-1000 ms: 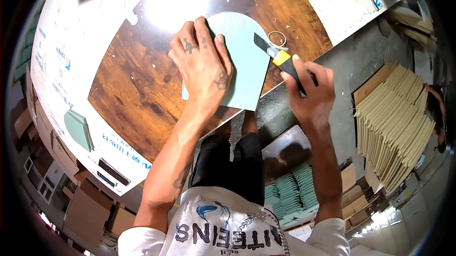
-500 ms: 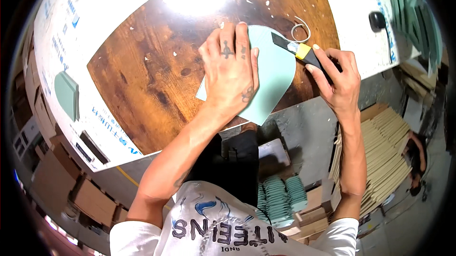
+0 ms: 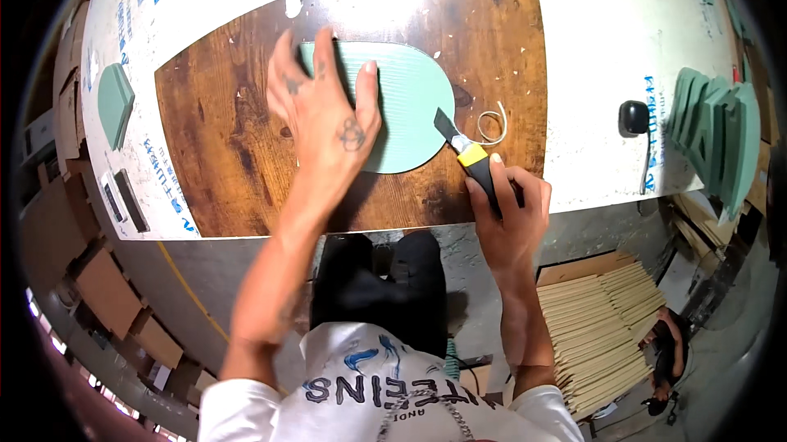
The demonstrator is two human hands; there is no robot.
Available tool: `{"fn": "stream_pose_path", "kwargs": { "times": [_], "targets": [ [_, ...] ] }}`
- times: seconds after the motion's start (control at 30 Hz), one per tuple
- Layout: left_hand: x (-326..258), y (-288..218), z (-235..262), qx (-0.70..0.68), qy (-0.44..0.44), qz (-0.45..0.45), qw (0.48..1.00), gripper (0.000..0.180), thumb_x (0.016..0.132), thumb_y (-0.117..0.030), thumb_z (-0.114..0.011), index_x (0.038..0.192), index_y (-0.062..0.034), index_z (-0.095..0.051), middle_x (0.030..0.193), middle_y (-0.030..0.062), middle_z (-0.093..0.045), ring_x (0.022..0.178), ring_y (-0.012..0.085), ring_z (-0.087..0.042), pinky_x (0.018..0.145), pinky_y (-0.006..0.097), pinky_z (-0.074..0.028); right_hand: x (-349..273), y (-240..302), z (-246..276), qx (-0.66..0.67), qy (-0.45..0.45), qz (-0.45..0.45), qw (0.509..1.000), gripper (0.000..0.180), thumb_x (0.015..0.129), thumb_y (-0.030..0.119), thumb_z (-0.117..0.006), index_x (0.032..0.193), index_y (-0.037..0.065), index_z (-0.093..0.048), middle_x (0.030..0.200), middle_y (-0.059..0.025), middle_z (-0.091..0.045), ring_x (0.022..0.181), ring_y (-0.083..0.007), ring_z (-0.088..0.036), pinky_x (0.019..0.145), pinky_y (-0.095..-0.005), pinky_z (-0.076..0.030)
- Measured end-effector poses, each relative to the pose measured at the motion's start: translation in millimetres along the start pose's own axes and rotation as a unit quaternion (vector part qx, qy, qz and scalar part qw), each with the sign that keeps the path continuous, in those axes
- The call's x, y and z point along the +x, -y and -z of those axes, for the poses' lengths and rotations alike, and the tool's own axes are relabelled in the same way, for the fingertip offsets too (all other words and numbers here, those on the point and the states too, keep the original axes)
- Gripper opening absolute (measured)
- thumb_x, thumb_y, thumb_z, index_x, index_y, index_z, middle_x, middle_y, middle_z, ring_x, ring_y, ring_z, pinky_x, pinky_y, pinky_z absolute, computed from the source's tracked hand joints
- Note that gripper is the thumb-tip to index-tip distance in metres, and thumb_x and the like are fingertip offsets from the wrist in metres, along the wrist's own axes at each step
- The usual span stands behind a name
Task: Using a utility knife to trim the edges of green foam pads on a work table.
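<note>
A pale green, rounded sheet (image 3: 410, 97) with fine ribbing lies flat on the dark wooden board (image 3: 500, 40). My left hand (image 3: 321, 114) is over the left part of this sheet with its fingers spread; whether all fingertips touch is hidden. In my right hand (image 3: 516, 216) is a black and yellow utility knife (image 3: 473, 155), gripped by its handle. The dark blade points up and left, its tip over the sheet's right edge. Beside the knife, a thin pale curled strip (image 3: 502, 124) rests on the board.
The board lies on a white table (image 3: 590, 56). Green pieces (image 3: 717, 138) stand in a row at its right, near a small black device (image 3: 633, 118). More green pieces (image 3: 115, 106) lie at left. A person (image 3: 668, 352) is beyond stacked tan cardboard (image 3: 598, 335).
The green sheet has turned and now lies more sideways, farther from the table's front edge. My left hand has spread its fingers and shifted left. The knife has moved down and left.
</note>
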State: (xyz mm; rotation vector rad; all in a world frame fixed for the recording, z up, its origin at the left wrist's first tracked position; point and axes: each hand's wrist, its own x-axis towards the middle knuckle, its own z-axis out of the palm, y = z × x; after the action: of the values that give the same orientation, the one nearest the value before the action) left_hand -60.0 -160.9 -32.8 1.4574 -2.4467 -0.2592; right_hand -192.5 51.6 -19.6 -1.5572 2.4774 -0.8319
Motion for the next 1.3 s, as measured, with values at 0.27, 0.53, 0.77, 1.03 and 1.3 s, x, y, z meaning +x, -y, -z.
{"fn": "stream_pose_path", "kwargs": {
  "times": [0.27, 0.53, 0.77, 1.03, 1.3],
  "targets": [
    [-25, -8, -19, 0.042, -0.024, 0.028, 0.998, 0.063, 0.100, -0.034, -0.060, 0.148, 0.0017, -0.040, 0.143, 0.0366, -0.036, 0.129, 0.0496, -0.036, 0.104, 0.065, -0.031, 10, -6, 4, 0.012, 0.045, -0.038, 0.998, 0.053, 0.079, 0.013, -0.086, 0.130, 0.012, -0.069, 0.105, -0.0105, -0.062, 0.092, -0.0278, -0.056, 0.075, -0.0388, -0.050],
    [-28, -1, -18, 0.009, -0.052, 0.017, 0.998, 0.060, 0.096, -0.031, -0.066, 0.140, 0.0039, -0.043, 0.141, 0.0326, -0.038, 0.126, 0.0464, -0.039, 0.103, 0.061, -0.032, 41, -19, -2, 0.019, 0.065, 0.016, 0.998, 0.054, 0.078, 0.013, -0.087, 0.129, 0.010, -0.069, 0.103, -0.0105, -0.063, 0.090, -0.0277, -0.056, 0.075, -0.0382, -0.049],
    [-27, -3, -20, -0.018, -0.067, 0.006, 0.998, 0.062, 0.094, -0.030, -0.069, 0.140, 0.0016, -0.043, 0.141, 0.0324, -0.038, 0.125, 0.0467, -0.040, 0.100, 0.061, -0.034, 90, -36, -5, 0.026, 0.043, 0.104, 0.993, 0.046, 0.076, 0.015, -0.087, 0.119, 0.008, -0.075, 0.096, -0.0106, -0.064, 0.082, -0.0265, -0.058, 0.069, -0.0367, -0.050],
    [-2, 20, -8, -0.110, -0.044, -0.096, 0.988, 0.068, 0.095, -0.035, -0.069, 0.144, 0.0042, -0.043, 0.136, 0.0278, -0.050, 0.128, 0.0407, -0.045, 0.111, 0.056, -0.031, 105, -49, 10, 0.053, 0.104, 0.101, 0.988, 0.043, 0.079, 0.023, -0.086, 0.118, 0.009, -0.076, 0.094, -0.0107, -0.068, 0.081, -0.0234, -0.060, 0.068, -0.0352, -0.051],
    [-9, -24, -21, -0.021, -0.046, 0.117, 0.992, 0.048, 0.098, -0.027, -0.060, 0.130, 0.0074, -0.053, 0.128, 0.0275, -0.051, 0.122, 0.0419, -0.043, 0.103, 0.057, -0.032, 30, -26, 14, 0.026, 0.048, 0.019, 0.998, 0.044, 0.075, 0.012, -0.088, 0.116, 0.003, -0.075, 0.096, -0.0110, -0.064, 0.085, -0.0270, -0.056, 0.072, -0.0382, -0.048]
  ]
}}
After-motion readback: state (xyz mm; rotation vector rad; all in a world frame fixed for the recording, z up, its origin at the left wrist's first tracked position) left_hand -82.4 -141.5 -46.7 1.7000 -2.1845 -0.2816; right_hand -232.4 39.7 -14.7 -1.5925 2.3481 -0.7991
